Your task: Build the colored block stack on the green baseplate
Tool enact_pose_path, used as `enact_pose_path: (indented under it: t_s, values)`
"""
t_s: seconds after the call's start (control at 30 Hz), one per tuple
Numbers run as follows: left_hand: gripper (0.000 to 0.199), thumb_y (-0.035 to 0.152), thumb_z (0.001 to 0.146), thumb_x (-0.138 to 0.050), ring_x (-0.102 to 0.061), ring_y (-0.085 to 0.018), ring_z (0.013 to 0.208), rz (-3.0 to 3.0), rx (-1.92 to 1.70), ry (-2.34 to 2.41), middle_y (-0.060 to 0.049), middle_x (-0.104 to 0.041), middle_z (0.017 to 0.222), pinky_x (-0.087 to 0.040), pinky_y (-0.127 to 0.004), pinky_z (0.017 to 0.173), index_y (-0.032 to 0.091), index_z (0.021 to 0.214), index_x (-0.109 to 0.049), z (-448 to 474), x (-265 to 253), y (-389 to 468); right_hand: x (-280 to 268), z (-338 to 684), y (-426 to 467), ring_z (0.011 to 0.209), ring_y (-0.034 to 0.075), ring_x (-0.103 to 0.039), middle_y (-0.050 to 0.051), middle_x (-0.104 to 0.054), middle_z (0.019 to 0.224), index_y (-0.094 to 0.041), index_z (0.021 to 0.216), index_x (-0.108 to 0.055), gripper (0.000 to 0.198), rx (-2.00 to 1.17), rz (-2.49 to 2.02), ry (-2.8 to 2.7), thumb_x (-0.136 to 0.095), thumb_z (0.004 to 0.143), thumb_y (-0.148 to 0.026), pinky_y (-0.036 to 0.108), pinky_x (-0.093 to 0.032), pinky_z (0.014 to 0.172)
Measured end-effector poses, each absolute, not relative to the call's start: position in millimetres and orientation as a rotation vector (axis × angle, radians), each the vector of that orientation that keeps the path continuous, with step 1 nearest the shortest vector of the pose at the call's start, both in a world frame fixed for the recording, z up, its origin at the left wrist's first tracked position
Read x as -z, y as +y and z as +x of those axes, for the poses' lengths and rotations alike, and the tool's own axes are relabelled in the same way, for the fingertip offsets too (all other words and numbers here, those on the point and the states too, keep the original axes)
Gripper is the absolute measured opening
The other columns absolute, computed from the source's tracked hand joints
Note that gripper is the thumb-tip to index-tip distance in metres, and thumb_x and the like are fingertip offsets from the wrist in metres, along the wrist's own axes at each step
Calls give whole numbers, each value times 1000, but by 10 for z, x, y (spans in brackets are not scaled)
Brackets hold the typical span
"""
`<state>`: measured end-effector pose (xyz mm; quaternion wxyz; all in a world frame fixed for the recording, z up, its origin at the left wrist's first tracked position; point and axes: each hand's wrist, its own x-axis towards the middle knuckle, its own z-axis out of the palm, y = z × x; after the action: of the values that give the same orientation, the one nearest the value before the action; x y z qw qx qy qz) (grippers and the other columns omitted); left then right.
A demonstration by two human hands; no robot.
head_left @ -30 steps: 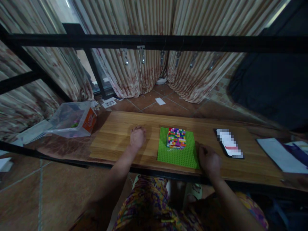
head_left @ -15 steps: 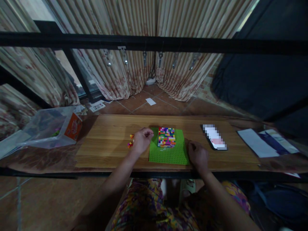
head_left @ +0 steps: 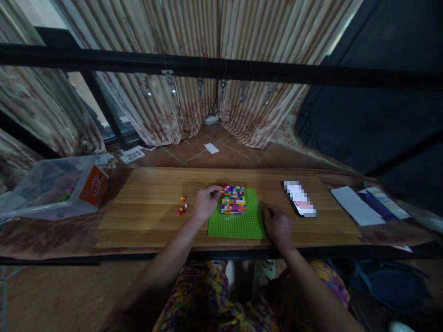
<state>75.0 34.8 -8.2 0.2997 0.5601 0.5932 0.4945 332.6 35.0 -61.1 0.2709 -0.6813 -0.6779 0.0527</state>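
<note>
A square block built of many-coloured toy bricks [head_left: 233,201] stands on a green studded baseplate [head_left: 237,227]. My left hand [head_left: 206,203] reaches over the plate's left side, thumb and finger pinched at the block's upper left edge; whatever is between the fingertips is too small to make out. My right hand [head_left: 278,227] rests at the plate's right edge with its fingers curled in, and its palm side is hidden. Left of my left hand lie several loose small bricks, among them an orange and yellow group [head_left: 183,199] and a red, yellow and purple group [head_left: 181,211].
A wooden board [head_left: 148,193] lies under the plate. A phone [head_left: 300,198] is on its right part, with papers [head_left: 358,207] further right. At the left stands a clear plastic box [head_left: 62,193] with an orange label. Curtains [head_left: 187,110] and a dark bar are behind.
My left hand has moved right relative to the block, its fingertips now at the block's upper left edge. My right hand stays by the plate. The whole view has shifted slightly.
</note>
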Motion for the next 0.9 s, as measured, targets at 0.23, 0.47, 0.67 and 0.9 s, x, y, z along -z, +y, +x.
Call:
enact_pose_path:
  t_s: [0.23, 0.47, 0.67, 0.9]
  values:
    - [15, 13, 79, -57, -66, -15, 78, 1508, -1293, 1627, -2, -72, 84, -51, -27, 77, 20, 83, -70, 792, 97, 397, 606, 3323, 345, 76, 19, -61, 11, -70, 90, -16, 92, -68, 35, -147, -1806, -1820, -39, 88, -34, 28, -39, 67]
    - [10, 15, 76, -62, -66, -15, 75, 1443, -1312, 1667, -3, -71, 81, -51, -27, 72, 19, 83, -68, 834, 130, 475, 591, 3321, 339, 78, 20, -62, 12, -71, 93, -15, 93, -69, 35, -144, -1820, -1831, -40, 87, -33, 28, -39, 67]
    - [15, 20, 76, -66, -65, -16, 73, 1380, -1329, 1697, -5, -70, 81, -50, -29, 72, 18, 90, -68, 879, 156, 497, 610, 3330, 343, 78, 20, -62, 12, -71, 95, -14, 95, -69, 35, -148, -1820, -1820, -41, 88, -35, 28, -39, 67]
    - [26, 24, 74, -68, -61, -14, 67, 1235, -1309, 1540, -2, -69, 77, -48, -26, 67, 18, 99, -71, 834, 252, 557, 626, 3331, 351, 77, 20, -61, 12, -71, 91, -14, 92, -69, 36, -123, -1805, -1825, -40, 88, -35, 27, -39, 67]
